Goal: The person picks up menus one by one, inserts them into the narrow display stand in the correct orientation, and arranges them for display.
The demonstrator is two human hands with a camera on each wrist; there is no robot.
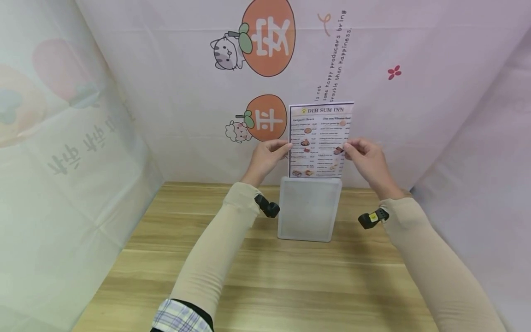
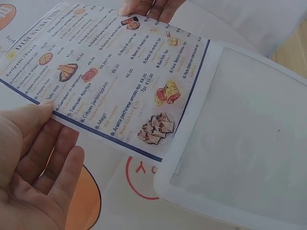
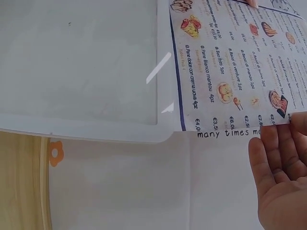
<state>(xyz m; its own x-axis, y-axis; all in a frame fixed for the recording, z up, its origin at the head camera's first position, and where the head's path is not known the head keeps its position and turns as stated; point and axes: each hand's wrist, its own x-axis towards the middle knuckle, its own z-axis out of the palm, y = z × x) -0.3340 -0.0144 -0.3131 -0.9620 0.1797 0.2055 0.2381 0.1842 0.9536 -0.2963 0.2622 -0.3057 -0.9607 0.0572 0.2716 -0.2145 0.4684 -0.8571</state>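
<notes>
A printed menu sheet [image 1: 319, 138] headed "DIM SUM INN" is held upright between both hands. My left hand [image 1: 266, 159] pinches its left edge between thumb and fingers, and my right hand [image 1: 370, 163] pinches the right edge at about the same height. Directly below stands a clear frame with a white rounded border, a sign holder [image 1: 309, 210]. The menu's bottom edge lies right at the holder's top rim; in the left wrist view the menu [image 2: 115, 81] overlaps the border of the holder [image 2: 240, 129]. The right wrist view shows the right hand's fingertips [image 3: 271, 143] behind the sheet.
The holder stands on a wooden table [image 1: 249, 286] near its back edge. A pale printed cloth [image 1: 174, 92] with orange fruit and cartoon animals hangs behind it, with more cloth at the left and right sides. Small black cameras [image 1: 267, 206] sit on both wrists.
</notes>
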